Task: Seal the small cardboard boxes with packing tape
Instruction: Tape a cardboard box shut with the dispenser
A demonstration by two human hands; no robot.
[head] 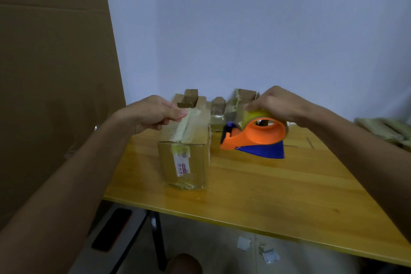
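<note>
Left hand (pixel 153 111) pinching the strip of pale packing tape (pixel 182 126) along the top seam of a small brown cardboard box (pixel 185 147), standing near the left edge of the yellow wooden table (pixel 278 189). Right hand (pixel 278 104) at three o'clock from the box, gripping the clear yellowish tape roll (pixel 259 114) seated in an orange and blue plastic tape dispenser (pixel 255 138), held just above the tabletop. More small cardboard boxes (pixel 235 104), open-topped, at twelve o'clock behind both. Large brown cardboard sheet (pixel 55 73) leaning at nine o'clock. Paper scraps (pixel 258 249) on the floor at six o'clock.
</note>
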